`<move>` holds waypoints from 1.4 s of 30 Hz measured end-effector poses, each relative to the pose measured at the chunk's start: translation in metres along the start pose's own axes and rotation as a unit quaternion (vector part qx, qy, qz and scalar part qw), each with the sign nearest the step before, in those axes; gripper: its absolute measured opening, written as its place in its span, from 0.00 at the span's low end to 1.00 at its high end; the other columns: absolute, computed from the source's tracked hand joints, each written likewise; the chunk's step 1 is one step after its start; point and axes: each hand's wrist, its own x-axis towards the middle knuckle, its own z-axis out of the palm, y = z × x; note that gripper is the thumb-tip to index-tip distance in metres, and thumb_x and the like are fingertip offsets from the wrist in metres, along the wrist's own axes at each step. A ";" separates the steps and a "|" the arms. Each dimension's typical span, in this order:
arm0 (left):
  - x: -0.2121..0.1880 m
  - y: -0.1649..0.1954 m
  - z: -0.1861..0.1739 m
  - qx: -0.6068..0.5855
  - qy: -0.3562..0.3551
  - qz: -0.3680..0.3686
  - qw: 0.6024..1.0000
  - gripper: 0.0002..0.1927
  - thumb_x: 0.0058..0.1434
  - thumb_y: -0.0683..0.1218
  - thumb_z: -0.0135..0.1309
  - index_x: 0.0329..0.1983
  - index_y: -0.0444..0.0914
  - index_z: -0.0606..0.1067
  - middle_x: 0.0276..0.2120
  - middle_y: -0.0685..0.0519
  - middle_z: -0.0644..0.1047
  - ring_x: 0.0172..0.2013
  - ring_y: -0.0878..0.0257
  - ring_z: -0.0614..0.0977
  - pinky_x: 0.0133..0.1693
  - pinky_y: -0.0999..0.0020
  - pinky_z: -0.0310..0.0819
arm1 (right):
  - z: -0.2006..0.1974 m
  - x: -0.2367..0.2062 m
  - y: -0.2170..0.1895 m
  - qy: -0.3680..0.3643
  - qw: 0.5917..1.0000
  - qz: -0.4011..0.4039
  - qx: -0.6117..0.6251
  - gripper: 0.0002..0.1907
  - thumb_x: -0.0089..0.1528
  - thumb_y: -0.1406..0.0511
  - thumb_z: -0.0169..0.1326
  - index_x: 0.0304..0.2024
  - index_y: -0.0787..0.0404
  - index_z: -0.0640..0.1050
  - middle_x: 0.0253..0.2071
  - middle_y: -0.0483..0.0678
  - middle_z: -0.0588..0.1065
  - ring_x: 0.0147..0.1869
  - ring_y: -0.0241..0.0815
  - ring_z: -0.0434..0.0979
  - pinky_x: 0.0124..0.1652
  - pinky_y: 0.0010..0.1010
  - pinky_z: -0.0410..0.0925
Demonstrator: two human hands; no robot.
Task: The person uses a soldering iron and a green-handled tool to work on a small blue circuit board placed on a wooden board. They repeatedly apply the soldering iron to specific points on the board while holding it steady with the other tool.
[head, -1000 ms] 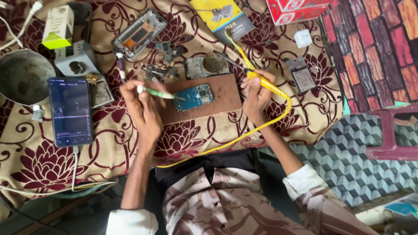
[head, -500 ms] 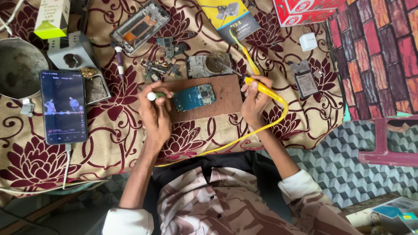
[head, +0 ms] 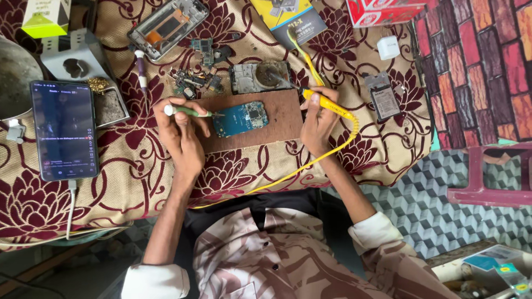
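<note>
The left hand (head: 180, 130) is curled around a thin green tool (head: 191, 112), fingers pinched on its shaft, the white cap end sticking out to the left and the tip pointing at the blue board (head: 240, 118); the tip sits just at the board's left edge, though whether it touches I cannot tell. The board lies flat on a brown wooden slab (head: 277, 119), near its middle, tilted a little; the slab rests on the maroon flowered cloth (head: 233, 171) that covers the work surface. The right hand (head: 317, 122) is closed on a yellow iron (head: 327, 105), held like a pen; its metal tip points up and left, off the slab, toward a small round tin (head: 271, 75) set in a grey frame just above the slab; the yellow cord (head: 310, 163) loops down from the handle and runs back toward the person's lap.

Left of the hands a dark phone (head: 64, 130) lies face up, screen lit, a white cable plugged into its lower end. Above the slab lies a scatter of small parts (head: 191, 83), and beyond them an opened phone frame (head: 169, 22); a purple pen-like tool (head: 141, 69) lies beside it. To the right, well apart, lie a grey module (head: 382, 95) and a white charger (head: 388, 48).
</note>
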 end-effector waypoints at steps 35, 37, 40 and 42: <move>0.012 0.036 0.010 0.174 -0.225 -0.046 0.958 0.08 0.81 0.43 0.33 0.50 0.33 0.61 0.48 0.42 0.83 0.38 0.59 0.87 0.38 0.68 0.83 | -0.019 -0.051 0.001 0.165 0.894 0.230 0.348 0.24 0.74 0.48 0.45 0.45 0.63 0.67 0.23 0.45 0.65 0.23 0.37 0.68 0.23 0.28 0.63; 0.009 0.037 0.010 0.191 -0.214 -0.049 0.957 0.06 0.80 0.42 0.34 0.50 0.33 0.61 0.47 0.43 0.83 0.32 0.61 0.83 0.33 0.69 0.79 | -0.019 -0.053 0.001 0.162 0.895 0.233 0.344 0.24 0.74 0.48 0.46 0.45 0.63 0.67 0.24 0.46 0.65 0.24 0.38 0.68 0.24 0.29 0.64; 0.006 0.040 0.013 0.213 -0.199 -0.063 0.954 0.03 0.76 0.39 0.35 0.49 0.34 0.61 0.45 0.45 0.84 0.22 0.63 0.76 0.25 0.70 0.71 | -0.017 -0.054 0.000 0.163 0.901 0.233 0.327 0.23 0.74 0.49 0.46 0.45 0.63 0.68 0.26 0.46 0.66 0.25 0.37 0.68 0.24 0.29 0.64; 0.005 0.041 0.013 0.216 -0.199 -0.075 0.953 0.04 0.74 0.36 0.33 0.49 0.34 0.59 0.46 0.45 0.84 0.20 0.63 0.72 0.23 0.70 0.67 | -0.016 -0.053 -0.001 0.170 0.900 0.237 0.324 0.22 0.74 0.50 0.46 0.46 0.63 0.67 0.26 0.46 0.66 0.25 0.37 0.68 0.23 0.28 0.64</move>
